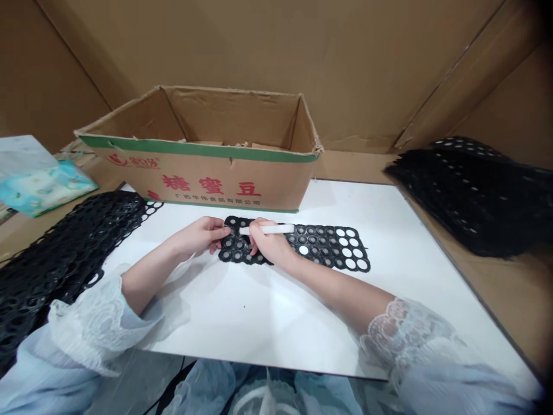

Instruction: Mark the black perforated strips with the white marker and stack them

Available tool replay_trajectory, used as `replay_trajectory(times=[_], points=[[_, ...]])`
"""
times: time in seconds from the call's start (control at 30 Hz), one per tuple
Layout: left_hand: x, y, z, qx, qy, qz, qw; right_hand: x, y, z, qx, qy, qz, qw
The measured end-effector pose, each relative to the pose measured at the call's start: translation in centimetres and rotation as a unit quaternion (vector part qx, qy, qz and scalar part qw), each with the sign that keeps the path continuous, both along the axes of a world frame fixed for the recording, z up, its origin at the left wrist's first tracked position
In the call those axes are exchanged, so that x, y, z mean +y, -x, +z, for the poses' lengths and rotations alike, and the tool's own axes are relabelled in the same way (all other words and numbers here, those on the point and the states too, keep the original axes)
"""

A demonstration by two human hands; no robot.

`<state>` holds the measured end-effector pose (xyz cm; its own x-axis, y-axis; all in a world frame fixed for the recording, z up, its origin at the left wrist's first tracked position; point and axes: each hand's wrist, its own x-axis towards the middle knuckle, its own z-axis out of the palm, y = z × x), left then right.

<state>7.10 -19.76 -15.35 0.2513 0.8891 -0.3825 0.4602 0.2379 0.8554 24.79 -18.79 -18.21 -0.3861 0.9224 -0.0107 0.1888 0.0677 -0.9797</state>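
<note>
A black sheet of joined rings (319, 245) lies flat on the white board (242, 317). Grey discs fill many of its rings, while the rings at its right end show white, as does one near the middle. My left hand (201, 235) pinches the sheet's left end between thumb and fingers. My right hand (270, 239) is closed round a white pen-like stick (276, 229), which lies slantwise over the sheet. The stick's tip points left, close to my left fingertips; whether it touches a ring I cannot tell.
An open cardboard box (207, 178) with a green rim stands behind the sheet. Black ring sheets (82, 236) are heaped at the left, and another black pile (475, 196) lies at the right. A pale tissue pack (47, 184) sits at the far left. Cardboard walls (345, 69) enclose the back.
</note>
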Motion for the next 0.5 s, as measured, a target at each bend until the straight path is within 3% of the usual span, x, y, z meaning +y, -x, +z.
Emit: replay_trajectory(times=[0.33,0.5], points=[[-0.4,-0.4,-0.5,-0.005,-0.020,0.050,0.999,0.1,0.4,-0.3,-0.034,-0.025,0.021,0.999],[-0.6,-0.4,-0.4,-0.049,-0.010,0.024,0.998,0.3,1.1,-0.6,-0.086,-0.112,0.005,0.990]])
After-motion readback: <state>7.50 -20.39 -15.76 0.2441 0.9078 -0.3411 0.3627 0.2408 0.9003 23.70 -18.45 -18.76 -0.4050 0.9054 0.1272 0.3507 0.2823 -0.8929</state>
